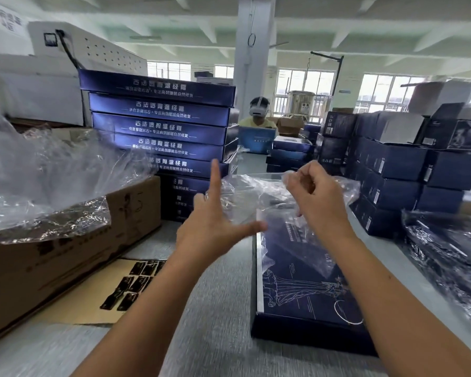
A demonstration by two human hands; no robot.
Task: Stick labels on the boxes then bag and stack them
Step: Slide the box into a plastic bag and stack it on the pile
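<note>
Now R hand [316, 194] pinches bag [245, 197] at far edge of box [297, 289]; L hand [210, 224] grip spread.

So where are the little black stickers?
The black stickers lie low on the left of the head view, on a tan sheet right beside the brown cardboard box.

The right hand [316, 197] is pinching a crumpled clear plastic bag [256, 197] above the far end of a flat dark blue printed box [305, 284], which is lying on the grey table [215, 322]. The left hand [212, 224] is holding its index finger and thumb spread straight at the bag's left edge. A stack of dark blue boxes [161, 126] is standing behind.
</note>
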